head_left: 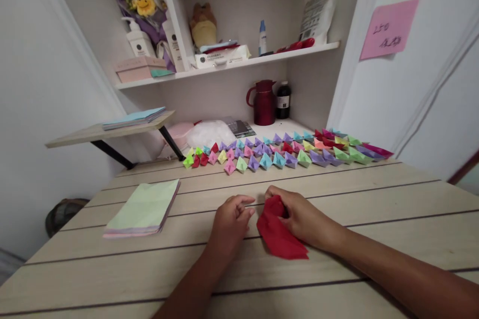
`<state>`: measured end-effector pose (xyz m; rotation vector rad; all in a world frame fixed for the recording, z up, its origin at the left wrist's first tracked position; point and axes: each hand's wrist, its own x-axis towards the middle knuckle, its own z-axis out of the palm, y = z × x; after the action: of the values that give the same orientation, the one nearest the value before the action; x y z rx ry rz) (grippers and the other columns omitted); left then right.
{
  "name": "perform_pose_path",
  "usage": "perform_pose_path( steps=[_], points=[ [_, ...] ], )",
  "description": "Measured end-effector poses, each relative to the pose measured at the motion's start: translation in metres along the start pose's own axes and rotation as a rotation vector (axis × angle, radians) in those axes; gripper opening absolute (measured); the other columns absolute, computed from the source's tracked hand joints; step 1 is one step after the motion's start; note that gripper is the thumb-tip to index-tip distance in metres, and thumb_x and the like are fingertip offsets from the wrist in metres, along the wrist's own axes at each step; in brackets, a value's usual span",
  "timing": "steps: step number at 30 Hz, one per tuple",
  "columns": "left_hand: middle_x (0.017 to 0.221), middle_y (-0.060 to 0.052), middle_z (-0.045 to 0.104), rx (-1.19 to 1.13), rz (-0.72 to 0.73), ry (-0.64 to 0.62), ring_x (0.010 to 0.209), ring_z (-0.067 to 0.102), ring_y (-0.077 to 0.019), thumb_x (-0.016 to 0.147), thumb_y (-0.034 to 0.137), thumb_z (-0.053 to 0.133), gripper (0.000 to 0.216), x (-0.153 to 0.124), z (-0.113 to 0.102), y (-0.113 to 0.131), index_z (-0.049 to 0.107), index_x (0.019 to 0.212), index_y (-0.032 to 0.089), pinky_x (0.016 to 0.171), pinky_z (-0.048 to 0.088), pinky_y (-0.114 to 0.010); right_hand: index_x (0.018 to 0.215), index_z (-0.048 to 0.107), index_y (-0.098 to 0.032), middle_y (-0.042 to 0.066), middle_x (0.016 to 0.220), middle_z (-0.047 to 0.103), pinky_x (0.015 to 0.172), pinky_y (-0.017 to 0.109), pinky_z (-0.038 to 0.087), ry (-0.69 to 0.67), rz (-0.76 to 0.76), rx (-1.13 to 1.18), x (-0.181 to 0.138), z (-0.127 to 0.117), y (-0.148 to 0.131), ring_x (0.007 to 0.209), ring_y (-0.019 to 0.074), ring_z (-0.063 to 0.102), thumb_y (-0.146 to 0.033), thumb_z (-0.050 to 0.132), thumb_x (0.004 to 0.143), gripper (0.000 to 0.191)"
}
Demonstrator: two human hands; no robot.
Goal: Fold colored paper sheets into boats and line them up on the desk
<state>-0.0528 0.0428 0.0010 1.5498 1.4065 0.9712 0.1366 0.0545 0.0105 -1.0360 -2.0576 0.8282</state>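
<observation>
Paper (280, 240), red, sits in right hand (301, 218), left hand (229, 220) just beside.

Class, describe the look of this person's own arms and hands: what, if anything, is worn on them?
The left hand and right hand are bare: no gloves, and no ring, watch or bracelet shows. The left arm and right arm are bare too, right to the picture's edge; no sleeve is in view.
</observation>
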Motion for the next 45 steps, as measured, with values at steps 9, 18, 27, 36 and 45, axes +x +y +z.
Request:
perform_pose_path(
  steps=[9, 18, 27, 36, 45],
  points=[
    [0.095, 0.001, 0.048, 0.269, 0.086, -0.086, 0.067, 0.048, -0.0087, 0.066, 0.014, 0.067, 0.024, -0.014, -0.007, 0.011, 0.060, 0.089, 0.021, 0.062, 0.040, -0.021, 0.078, 0.042, -0.022, -0.004, 0.071, 0.050, 0.060, 0.024, 0.033, -0.035, -0.074, -0.253, 0.000, 0.003, 0.007, 0.066, 0.0145, 0.046, -0.005, 0.051, 0.070, 0.021],
    [0.087, 0.002, 0.052, 0.533, 0.291, -0.169, 0.078, 0.051, -0.0134, 0.072, 0.008, 0.053, 0.019, -0.019, -0.007, 0.010, 0.055, 0.085, 0.022, 0.067, 0.038, -0.023, 0.088, 0.059, -0.022, 0.001, 0.088, 0.063, 0.077, 0.029, 0.042, -0.315, -0.234, -0.182, -0.001, -0.016, -0.004, 0.084, 0.0175, 0.057, -0.006, 0.060, 0.075, 0.020],
    [0.096, 0.000, 0.055, 0.612, 0.335, -0.170, 0.084, 0.056, -0.0148, 0.079, 0.010, 0.052, 0.030, -0.016, -0.028, 0.001, 0.063, 0.102, 0.026, 0.074, 0.041, -0.025, 0.096, 0.070, -0.027, 0.003, 0.115, 0.062, 0.096, 0.037, 0.038, -0.490, -0.239, -0.221, -0.006, -0.033, -0.012, 0.112, 0.0219, 0.053, 0.002, 0.052, 0.071, 0.042],
    [0.102, 0.000, 0.054, 0.446, 0.412, -0.058, 0.087, 0.056, -0.0134, 0.083, 0.021, 0.057, 0.018, -0.012, -0.012, 0.001, 0.071, 0.094, 0.027, 0.075, 0.044, -0.024, 0.105, 0.068, -0.028, 0.005, 0.107, 0.067, 0.091, 0.040, 0.038, -0.256, -0.338, -0.538, 0.003, -0.020, 0.007, 0.099, 0.0225, 0.059, -0.002, 0.055, 0.075, 0.042],
    [0.103, -0.003, 0.056, 0.555, 0.435, -0.046, 0.096, 0.054, -0.0178, 0.088, 0.029, 0.054, 0.019, -0.010, -0.007, 0.003, 0.071, 0.098, 0.026, 0.087, 0.043, -0.032, 0.102, 0.066, -0.023, 0.008, 0.103, 0.066, 0.085, 0.039, 0.036, -0.164, -0.261, -0.675, 0.006, -0.004, 0.005, 0.099, 0.0248, 0.056, -0.013, 0.054, 0.086, 0.023]
  ],
)
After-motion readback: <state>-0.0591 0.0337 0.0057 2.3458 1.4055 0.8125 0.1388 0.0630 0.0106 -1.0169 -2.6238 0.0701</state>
